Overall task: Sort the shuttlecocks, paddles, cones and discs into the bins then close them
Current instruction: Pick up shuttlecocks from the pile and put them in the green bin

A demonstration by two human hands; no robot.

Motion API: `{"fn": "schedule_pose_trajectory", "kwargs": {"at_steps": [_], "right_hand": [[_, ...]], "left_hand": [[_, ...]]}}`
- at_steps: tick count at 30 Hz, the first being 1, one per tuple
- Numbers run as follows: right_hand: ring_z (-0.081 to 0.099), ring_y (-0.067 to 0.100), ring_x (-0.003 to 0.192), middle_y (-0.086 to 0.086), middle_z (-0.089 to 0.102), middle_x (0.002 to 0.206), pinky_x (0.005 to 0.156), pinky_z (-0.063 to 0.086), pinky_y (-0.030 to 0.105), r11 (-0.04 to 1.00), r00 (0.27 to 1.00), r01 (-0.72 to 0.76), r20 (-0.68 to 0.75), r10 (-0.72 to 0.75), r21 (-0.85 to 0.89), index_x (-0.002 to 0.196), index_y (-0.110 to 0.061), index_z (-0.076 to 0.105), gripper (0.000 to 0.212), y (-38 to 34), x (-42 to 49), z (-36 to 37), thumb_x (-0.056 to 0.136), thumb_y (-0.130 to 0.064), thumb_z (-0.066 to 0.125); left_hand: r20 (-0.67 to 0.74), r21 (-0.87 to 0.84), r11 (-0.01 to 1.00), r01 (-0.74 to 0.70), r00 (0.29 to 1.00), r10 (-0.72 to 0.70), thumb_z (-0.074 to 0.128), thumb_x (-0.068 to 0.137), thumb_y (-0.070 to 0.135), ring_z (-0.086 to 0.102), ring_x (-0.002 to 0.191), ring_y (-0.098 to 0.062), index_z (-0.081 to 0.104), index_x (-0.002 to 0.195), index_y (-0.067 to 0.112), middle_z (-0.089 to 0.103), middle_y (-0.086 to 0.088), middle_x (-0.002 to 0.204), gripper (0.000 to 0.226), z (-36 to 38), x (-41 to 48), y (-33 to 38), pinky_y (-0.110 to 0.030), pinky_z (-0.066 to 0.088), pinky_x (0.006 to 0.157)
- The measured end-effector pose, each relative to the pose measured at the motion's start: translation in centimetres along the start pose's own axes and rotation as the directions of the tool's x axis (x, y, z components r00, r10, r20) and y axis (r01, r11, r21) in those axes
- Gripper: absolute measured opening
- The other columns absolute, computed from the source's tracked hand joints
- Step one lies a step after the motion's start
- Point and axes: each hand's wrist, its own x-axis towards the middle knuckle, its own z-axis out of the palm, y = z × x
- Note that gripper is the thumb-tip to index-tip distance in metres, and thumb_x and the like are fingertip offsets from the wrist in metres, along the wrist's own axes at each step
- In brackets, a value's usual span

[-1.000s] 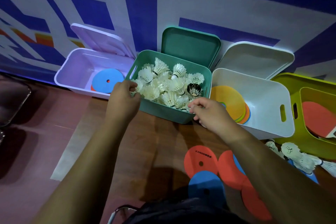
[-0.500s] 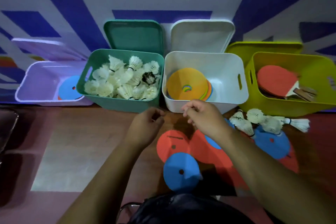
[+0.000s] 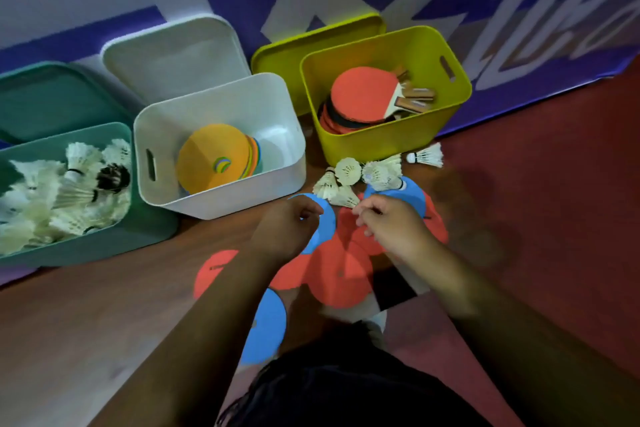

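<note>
Several loose white shuttlecocks (image 3: 360,177) lie on the floor before the yellow-green bin (image 3: 388,142), which holds red paddles (image 3: 363,94). One more shuttlecock (image 3: 427,156) lies apart to the right. Red discs (image 3: 339,274) and blue discs (image 3: 325,222) overlap on the floor under my hands. My left hand (image 3: 287,229) and right hand (image 3: 394,225) hover just short of the shuttlecock pile, fingers loosely curled, holding nothing. The white bin (image 3: 221,198) holds stacked orange cones (image 3: 211,159). The green bin (image 3: 138,222) at the left is full of shuttlecocks (image 3: 65,191).
The lids of the green bin (image 3: 52,97), the white bin (image 3: 173,55) and the yellow-green bin (image 3: 311,42) lean open against the blue-and-white wall behind. Another blue disc (image 3: 266,329) lies near my body. Red floor stretches to the right.
My view has swung right, so the purple bin has left the frame. Both hands have drawn back from the green bin and moved right, over the discs towards the loose shuttlecocks.
</note>
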Motion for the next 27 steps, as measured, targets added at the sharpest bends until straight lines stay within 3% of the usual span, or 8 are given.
{"fn": "schedule_pose_trajectory", "kwargs": {"at_steps": [2, 6, 10, 14, 17, 20, 24, 27], "right_hand": [[0.071, 0.007, 0.063, -0.008, 0.078, 0.084, 0.063, 0.048, 0.025, 0.999, 0.999, -0.034, -0.030, 0.035, 0.016, 0.091, -0.029, 0.075, 0.020, 1.8, 0.3, -1.8, 0.099, -0.020, 0.059], [0.073, 0.011, 0.068, -0.008, 0.079, 0.083, 0.067, 0.052, 0.029, 0.996, 0.996, -0.078, -0.048, 0.079, 0.037, 0.088, -0.031, 0.074, 0.016, 4.4, 0.9, -4.3, 0.092, -0.030, 0.058], [0.075, 0.014, 0.075, -0.009, 0.078, 0.089, 0.067, 0.049, 0.027, 0.995, 0.994, -0.091, -0.051, 0.093, 0.046, 0.089, -0.031, 0.073, 0.016, 5.9, 1.9, -6.0, 0.096, -0.025, 0.060], [0.073, 0.012, 0.085, -0.013, 0.077, 0.106, 0.071, 0.049, 0.027, 0.996, 0.995, -0.083, -0.051, 0.084, 0.021, 0.089, -0.030, 0.072, 0.017, 6.8, 3.2, -7.2, 0.098, -0.024, 0.059], [0.072, 0.016, 0.081, -0.011, 0.074, 0.089, 0.068, 0.052, 0.030, 0.997, 0.996, -0.070, -0.063, 0.069, -0.019, 0.094, -0.027, 0.074, 0.018, 6.9, 4.2, -8.1, 0.098, -0.024, 0.056], [0.065, 0.016, 0.070, -0.007, 0.068, 0.076, 0.063, 0.049, 0.029, 0.997, 0.996, -0.060, -0.064, 0.058, -0.040, 0.092, -0.028, 0.072, 0.018, 6.6, 5.3, -8.4, 0.098, -0.021, 0.057], [0.069, 0.017, 0.093, -0.004, 0.074, 0.105, 0.081, 0.053, 0.030, 0.993, 0.998, 0.033, -0.054, -0.040, -0.115, 0.105, -0.031, 0.074, 0.021, 6.2, 7.1, -7.9, 0.094, -0.016, 0.062], [0.067, 0.018, 0.091, -0.001, 0.071, 0.121, 0.081, 0.050, 0.028, 0.981, 0.997, 0.077, 0.022, -0.074, -0.180, 0.126, -0.033, 0.072, 0.036, 4.8, 8.1, -7.0, 0.094, -0.019, 0.061]], "left_hand": [[0.026, 0.050, 0.999, 0.009, 1.000, -0.010, 0.066, 0.096, 0.016, 0.071, 0.092, -0.023, 0.076, 0.099, 0.029, 0.068, 0.014, 0.084, 0.017, 1.9, 1.0, 1.1, -0.031, 0.052, 0.084], [0.040, 0.174, 0.984, 0.038, 0.998, -0.045, 0.069, 0.094, 0.018, 0.063, 0.118, -0.020, 0.073, 0.124, 0.018, 0.070, -0.002, 0.124, 0.030, 5.2, 3.1, 2.3, -0.014, 0.032, 0.083], [0.016, 0.142, 0.987, 0.081, 0.996, -0.084, 0.071, 0.091, 0.013, 0.061, 0.120, -0.025, 0.062, 0.139, 0.017, 0.060, -0.010, 0.136, 0.050, 7.3, 4.8, 2.8, -0.019, 0.036, 0.087], [0.036, 0.174, 0.977, 0.123, 0.991, -0.131, 0.073, 0.087, 0.011, 0.064, 0.114, -0.027, 0.065, 0.136, 0.016, 0.057, -0.012, 0.136, 0.050, 8.8, 6.3, 2.5, -0.025, 0.044, 0.092], [-0.028, 0.134, 0.973, 0.187, 0.982, -0.185, 0.076, 0.085, 0.013, 0.063, 0.119, -0.028, 0.070, 0.131, 0.013, 0.061, -0.011, 0.136, 0.046, 9.3, 6.8, 2.3, -0.033, 0.049, 0.098], [-0.056, 0.107, 0.980, 0.169, 0.985, -0.164, 0.077, 0.086, 0.012, 0.066, 0.108, -0.024, 0.075, 0.121, 0.014, 0.070, -0.004, 0.115, 0.035, 9.1, 6.5, 2.4, -0.026, 0.044, 0.083], [0.068, 0.040, 0.986, 0.160, 0.984, -0.162, 0.075, 0.075, 0.053, 0.069, 0.093, -0.008, 0.075, 0.105, 0.031, 0.073, 0.009, 0.099, 0.038, 9.1, 5.6, 3.0, -0.021, 0.046, 0.078], [0.075, 0.073, 0.986, 0.149, 0.985, -0.154, 0.074, 0.082, 0.038, 0.069, 0.106, -0.014, 0.076, 0.119, 0.026, 0.075, 0.004, 0.112, 0.040, 9.7, 5.2, 2.9, -0.026, 0.050, 0.091]]}}
